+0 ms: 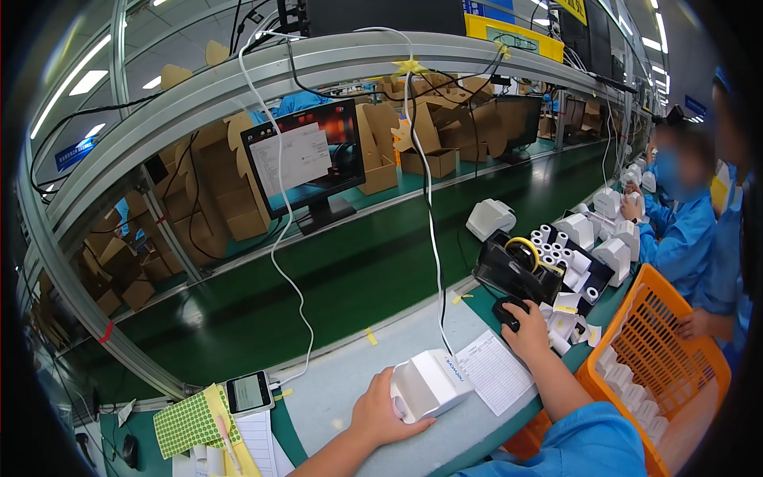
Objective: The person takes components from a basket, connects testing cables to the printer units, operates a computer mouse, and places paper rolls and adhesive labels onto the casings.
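Note:
A white boxy device [429, 383], which looks like a small receipt printer with blue lettering on one side, rests on the grey mat [334, 405]. My left hand [383, 413] is closed around its left end. White and black cables run down to its back. To the right, my right hand [524, 327] lies curled over a black computer mouse [507, 313] on the green worktop. Beside the device is a printed sheet with a table [497, 372], its left edge partly behind the device.
At the left lie a smartphone [249, 393] on a cable, a sheet of green dot stickers [187, 421] and a pen [228, 441]. Paper rolls [558, 253] and a black holder with tape [513, 262] stand at the right. An orange crate [652, 318] holds white parts; co-workers sit beyond. A monitor [306, 163] faces me.

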The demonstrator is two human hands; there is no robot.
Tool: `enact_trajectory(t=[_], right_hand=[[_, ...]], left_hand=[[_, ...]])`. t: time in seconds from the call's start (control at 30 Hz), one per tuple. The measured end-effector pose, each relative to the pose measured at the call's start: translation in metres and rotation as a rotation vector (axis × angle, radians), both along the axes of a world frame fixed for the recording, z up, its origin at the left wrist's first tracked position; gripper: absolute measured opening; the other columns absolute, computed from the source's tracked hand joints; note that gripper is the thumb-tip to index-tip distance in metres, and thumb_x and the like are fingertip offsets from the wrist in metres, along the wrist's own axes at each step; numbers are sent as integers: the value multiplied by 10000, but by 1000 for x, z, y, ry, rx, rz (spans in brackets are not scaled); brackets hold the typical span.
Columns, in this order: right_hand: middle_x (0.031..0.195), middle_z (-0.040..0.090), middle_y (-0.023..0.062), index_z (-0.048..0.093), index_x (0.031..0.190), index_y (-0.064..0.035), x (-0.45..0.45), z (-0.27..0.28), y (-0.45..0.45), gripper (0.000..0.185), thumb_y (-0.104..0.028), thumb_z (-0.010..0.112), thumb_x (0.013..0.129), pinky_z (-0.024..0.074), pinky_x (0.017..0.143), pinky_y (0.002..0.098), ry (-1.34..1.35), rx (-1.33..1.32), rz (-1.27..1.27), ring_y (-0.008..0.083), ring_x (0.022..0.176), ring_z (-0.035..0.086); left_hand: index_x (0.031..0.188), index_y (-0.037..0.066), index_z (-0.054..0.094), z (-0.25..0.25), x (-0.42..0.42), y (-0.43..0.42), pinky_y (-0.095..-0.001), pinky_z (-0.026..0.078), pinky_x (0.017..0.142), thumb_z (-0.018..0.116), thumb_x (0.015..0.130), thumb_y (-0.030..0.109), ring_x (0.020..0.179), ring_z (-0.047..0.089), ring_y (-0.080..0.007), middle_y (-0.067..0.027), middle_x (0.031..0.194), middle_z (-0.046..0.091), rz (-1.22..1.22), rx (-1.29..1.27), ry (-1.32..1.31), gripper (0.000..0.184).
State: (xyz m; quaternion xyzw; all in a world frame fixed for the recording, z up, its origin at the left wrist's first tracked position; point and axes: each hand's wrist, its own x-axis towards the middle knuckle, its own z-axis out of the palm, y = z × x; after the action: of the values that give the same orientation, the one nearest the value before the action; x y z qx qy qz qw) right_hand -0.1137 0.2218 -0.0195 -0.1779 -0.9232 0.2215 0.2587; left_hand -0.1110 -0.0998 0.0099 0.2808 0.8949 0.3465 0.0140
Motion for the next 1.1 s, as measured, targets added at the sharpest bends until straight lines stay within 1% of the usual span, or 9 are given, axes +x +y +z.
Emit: enact_trajectory(t=[0.2,0.4,0.87,0.97,1.07,1.1], right_hand=[[1265,479,227,649,1119,-228,1,1,1,449,-174,711,677,427,948,448,-2,-47,10,398,1127,506],[1263,483,228,654,1110,-224,0,-1,3,446,-170,711,671,439,940,444,6,-37,19,403,1116,516],[1264,484,237,655,1113,-217,2,4,1,442,-176,708,676,445,944,435,-4,-70,34,407,1121,518],[1256,488,242,659,1106,-212,0,-3,5,434,-182,704,676,450,935,438,44,-54,58,405,1108,525],[1268,480,222,653,1114,-243,1,-5,6,436,-207,694,682,458,933,438,0,-53,54,392,1104,531],[1277,473,217,646,1122,-255,3,0,3,441,-211,692,686,457,933,441,-16,-44,38,390,1108,527]], left_hand=[[1277,-13,364,0,-1,0,-396,503,813,795,549,531,1014,575,-342,-200,1139,510,-15,21,-11,1006],[1276,-1,364,0,0,0,-397,503,808,798,548,522,1008,577,-344,-195,1135,511,-2,20,2,996],[1279,8,360,-2,0,0,-392,504,801,795,541,536,1002,579,-335,-180,1129,510,6,5,17,1006],[1274,2,364,1,1,0,-394,496,815,801,536,527,1013,571,-346,-188,1143,504,33,-29,9,1005],[1256,-7,376,0,1,-1,-398,485,825,823,516,490,1007,570,-350,-192,1140,506,26,60,-25,998],[1272,-32,354,-4,-1,-3,-387,462,874,847,498,437,1038,561,-340,-208,1155,510,-3,97,-24,1030]])
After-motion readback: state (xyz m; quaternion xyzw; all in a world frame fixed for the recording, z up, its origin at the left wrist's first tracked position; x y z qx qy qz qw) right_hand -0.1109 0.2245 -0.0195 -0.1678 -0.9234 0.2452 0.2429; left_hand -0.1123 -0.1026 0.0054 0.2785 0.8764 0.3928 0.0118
